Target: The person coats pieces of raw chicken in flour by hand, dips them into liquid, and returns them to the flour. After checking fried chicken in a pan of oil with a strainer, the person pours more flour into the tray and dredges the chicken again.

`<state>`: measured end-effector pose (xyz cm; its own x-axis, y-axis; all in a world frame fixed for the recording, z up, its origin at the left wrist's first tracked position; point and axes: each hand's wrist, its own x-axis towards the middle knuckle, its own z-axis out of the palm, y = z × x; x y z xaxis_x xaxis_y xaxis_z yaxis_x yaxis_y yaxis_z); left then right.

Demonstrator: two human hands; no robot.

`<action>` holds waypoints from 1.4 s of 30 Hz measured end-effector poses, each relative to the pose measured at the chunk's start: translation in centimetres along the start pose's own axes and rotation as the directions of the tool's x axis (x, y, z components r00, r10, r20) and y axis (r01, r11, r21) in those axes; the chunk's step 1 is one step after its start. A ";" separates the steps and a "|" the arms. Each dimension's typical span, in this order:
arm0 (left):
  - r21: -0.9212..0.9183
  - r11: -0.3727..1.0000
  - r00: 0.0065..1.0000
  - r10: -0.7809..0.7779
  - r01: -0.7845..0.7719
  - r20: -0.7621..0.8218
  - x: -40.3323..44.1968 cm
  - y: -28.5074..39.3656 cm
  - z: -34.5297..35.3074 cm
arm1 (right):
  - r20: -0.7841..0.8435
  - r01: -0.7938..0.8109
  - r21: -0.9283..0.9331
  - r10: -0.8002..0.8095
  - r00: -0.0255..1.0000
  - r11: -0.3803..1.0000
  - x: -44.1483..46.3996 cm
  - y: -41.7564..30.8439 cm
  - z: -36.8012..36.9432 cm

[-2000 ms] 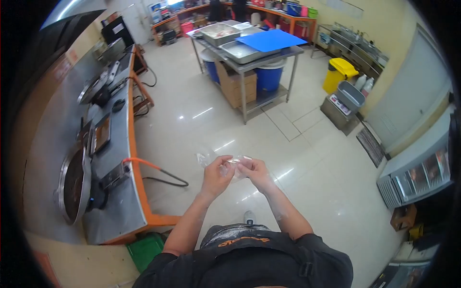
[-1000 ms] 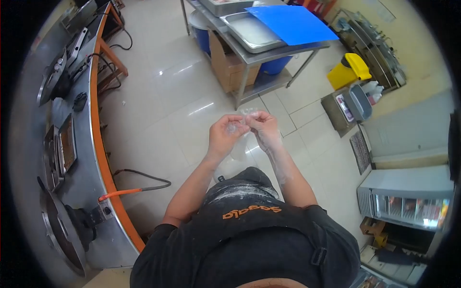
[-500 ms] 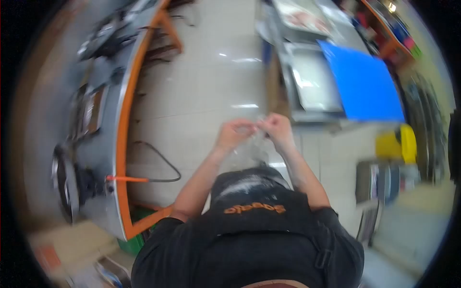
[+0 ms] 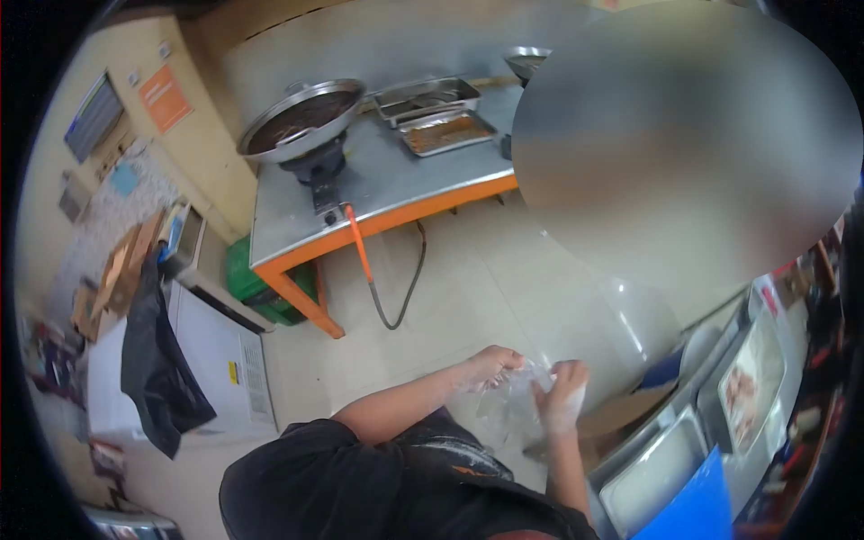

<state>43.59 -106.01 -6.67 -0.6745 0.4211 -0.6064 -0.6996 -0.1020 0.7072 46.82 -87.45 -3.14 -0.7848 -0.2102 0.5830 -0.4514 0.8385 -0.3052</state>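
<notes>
From here, past the pale floor point(image 4: 468, 279) and the tabletop point(image 4: 396, 180) bearing a wok point(image 4: 322, 133), I see a clear bag point(image 4: 511, 409) hanging between the left hand point(image 4: 493, 367) and right hand point(image 4: 562, 396), both hands' fingers point(image 4: 569, 370) gripping it.

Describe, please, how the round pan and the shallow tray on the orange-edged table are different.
The round pan has a circular rim, while the shallow tray is rectangular. The round pan looks larger and deeper than the shallow tray. The round pan sits raised on a dark burner, while the shallow tray lies lower, with no burner visible under it. Both look like silver-coloured metal.
</notes>
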 end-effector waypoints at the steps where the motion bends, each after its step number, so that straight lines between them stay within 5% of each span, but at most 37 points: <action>1: -0.010 0.999 0.999 0.038 -0.039 -0.030 0.3 0.7 -0.4 | 0.088 0.142 0.004 -0.142 0.986 0.990 0.5 -0.7 0.8; 3: -0.018 0.995 0.992 0.101 -0.103 -0.080 0.9 2.1 -1.5 | 0.190 0.390 0.135 -0.410 0.892 0.911 1.1 -0.8 3.2; 5: 0.267 0.951 0.979 0.185 -0.156 -0.088 1.9 2.9 -3.9 | 0.174 0.559 0.364 -0.644 0.745 0.745 1.7 -0.6 7.1; 8: 0.682 0.690 0.934 0.355 -0.242 -0.028 2.1 5.7 -8.2 | 0.261 0.494 0.623 -0.757 0.599 0.606 6.4 -3.9 8.9; 11: 0.878 0.407 0.919 0.383 -0.253 0.087 0.2 9.3 -11.5 | 0.431 0.193 0.776 -0.729 0.532 0.600 10.5 -7.5 12.0; 12: 0.900 0.367 0.919 0.386 -0.234 0.082 0.0 9.9 -12.9 | 0.514 0.077 0.783 -0.711 0.480 0.618 11.5 -8.4 13.3; 13: 0.921 0.325 0.919 0.388 -0.215 0.077 -0.2 10.4 -14.2 | 0.750 -0.019 0.624 -0.591 0.297 0.781 12.5 -8.9 15.0; 15: 0.936 0.322 0.900 0.436 -0.142 -0.013 0.8 11.1 -17.5 | 0.790 0.044 0.561 -0.550 0.272 0.827 15.2 -10.2 17.6; 16: 0.922 0.359 0.815 0.572 -0.145 -0.094 -0.3 12.2 -18.1 | 0.806 0.077 0.530 -0.530 0.263 0.844 16.5 -10.6 19.1; 18: 0.896 0.417 0.574 0.776 -0.154 -0.263 -2.9 14.4 -19.4 | 0.564 0.065 0.460 -0.348 0.749 0.885 16.2 -6.7 25.1; 19: 0.885 0.409 0.547 0.803 -0.221 -0.234 -3.2 15.3 -20.6 | 0.356 0.040 0.440 -0.216 0.909 0.897 16.8 -5.1 27.3; 21: 0.852 0.391 0.484 0.853 -0.348 -0.194 -2.7 16.2 -22.1 | 0.557 -0.558 0.389 0.295 0.776 0.733 23.3 -8.2 22.7; 23: 0.692 0.393 0.459 0.883 -0.605 -0.100 0.2 15.9 -22.4 | 0.431 -0.589 0.747 0.451 0.782 0.308 26.0 -9.5 22.2; 25: 0.610 0.375 0.333 0.924 -0.698 -0.187 0.6 17.2 -20.5 | 0.364 -0.541 0.812 0.535 0.762 0.219 26.8 -9.7 24.1; 27: 0.629 0.257 0.141 0.963 -0.734 -0.228 2.8 18.2 -19.9 | 0.440 -0.555 0.824 0.491 0.752 0.112 27.9 -12.0 22.7; 30: 0.531 0.366 0.214 0.921 -0.764 -0.326 4.1 19.6 -19.8 | 0.423 -0.460 0.888 0.373 0.826 0.012 28.8 -11.5 22.6; 35: 0.539 0.296 0.299 0.950 -0.789 -0.083 3.6 21.5 -20.9 | 0.417 -0.392 0.908 0.398 0.817 -0.147 32.4 -7.1 22.6; 38: 0.578 0.272 0.294 0.954 -0.769 -0.058 3.8 22.7 -21.2 | 0.563 -0.382 0.786 0.309 0.766 -0.486 34.3 -10.3 21.5; 40: 0.609 0.218 0.220 0.973 -0.763 -0.072 4.3 23.2 -22.0 | 0.551 -0.399 0.675 0.064 0.832 -0.620 35.0 -10.5 21.9; 42: 0.601 0.271 0.278 0.957 -0.752 -0.085 3.9 23.7 -23.0 | 0.498 -0.425 0.612 -0.093 0.862 -0.666 35.8 -10.7 22.6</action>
<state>18.95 -127.53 -0.62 -0.8767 -0.0571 0.4777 0.4592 0.1970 0.8662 13.96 -115.34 3.97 -0.8462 -0.5094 0.1562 0.3745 -0.7771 -0.5058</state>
